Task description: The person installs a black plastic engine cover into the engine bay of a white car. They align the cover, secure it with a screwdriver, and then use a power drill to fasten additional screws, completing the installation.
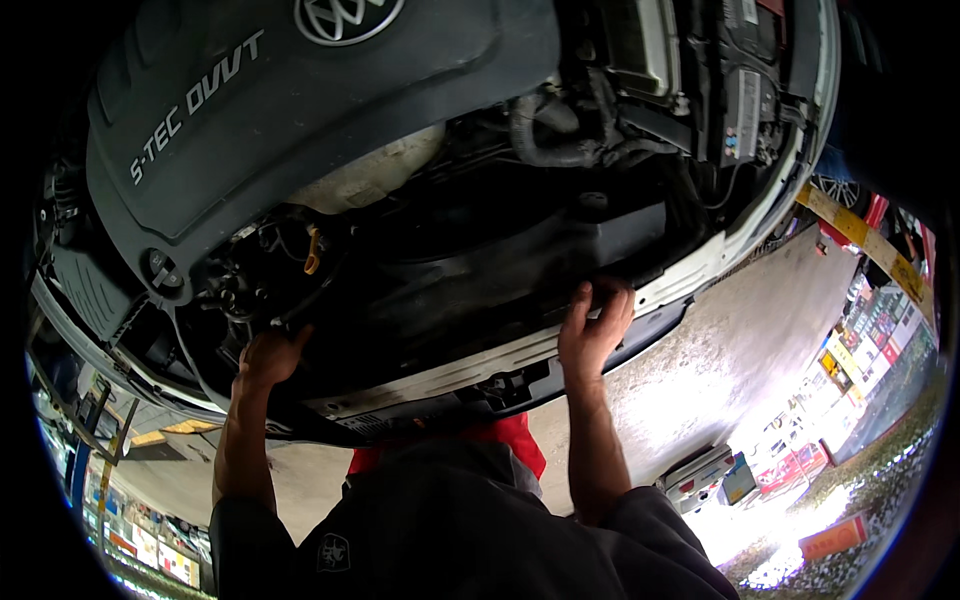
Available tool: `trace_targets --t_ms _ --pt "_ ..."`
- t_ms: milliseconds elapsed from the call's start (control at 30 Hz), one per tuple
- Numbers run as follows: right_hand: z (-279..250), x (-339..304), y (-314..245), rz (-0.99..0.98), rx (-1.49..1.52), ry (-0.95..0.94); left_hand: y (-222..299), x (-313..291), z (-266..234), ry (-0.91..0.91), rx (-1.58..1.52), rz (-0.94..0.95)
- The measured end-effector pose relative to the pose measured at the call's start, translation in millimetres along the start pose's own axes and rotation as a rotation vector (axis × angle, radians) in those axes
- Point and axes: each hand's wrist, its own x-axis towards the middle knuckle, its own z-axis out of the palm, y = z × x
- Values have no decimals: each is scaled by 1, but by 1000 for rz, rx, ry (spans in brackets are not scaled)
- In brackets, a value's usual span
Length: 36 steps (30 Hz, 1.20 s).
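I stand at the front of a car with its engine bay exposed. My left hand reaches in at the left end of the white front crossbeam, beside hoses and fittings. Its thumb points inward; the other fingers are mostly hidden in shadow. On the right, my right hand is bent over the crossbeam, fingers curled and thumb raised, at the edge of the dark radiator area. Whatever lies between those fingers is too dark to name. A yellow-orange dipstick handle stands up beyond my left hand.
A large black engine cover fills the far left. Corrugated hose and a battery sit at the far right. Red cloth shows between my body and the bumper. A yellow lift arm and cluttered shelves stand right.
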Motion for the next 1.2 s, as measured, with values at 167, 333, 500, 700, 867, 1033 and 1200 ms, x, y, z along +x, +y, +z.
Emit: trace_targets --t_ms 167,333,500,700,867,1033,1200 --pt "16 55 -76 -320 38 -420 1 -10 -19 -12 85 -24" --pt "73 64 -101 -639 -134 -777 -7 -20 -24 27 84 149" --pt "112 48 -124 -698 -319 -1065 -6 -36 -21 46 135 141" --pt "131 51 -148 -765 -490 -1207 -7 -53 -17 78 129 144" --pt "143 44 -158 -663 -550 -1310 -10 -68 -20 184 -57 212" --pt "153 40 -177 -564 -590 -1408 -7 -83 -15 256 -165 353" --pt "160 42 -200 -328 -624 -1579 -5 -96 1 309 -166 491"
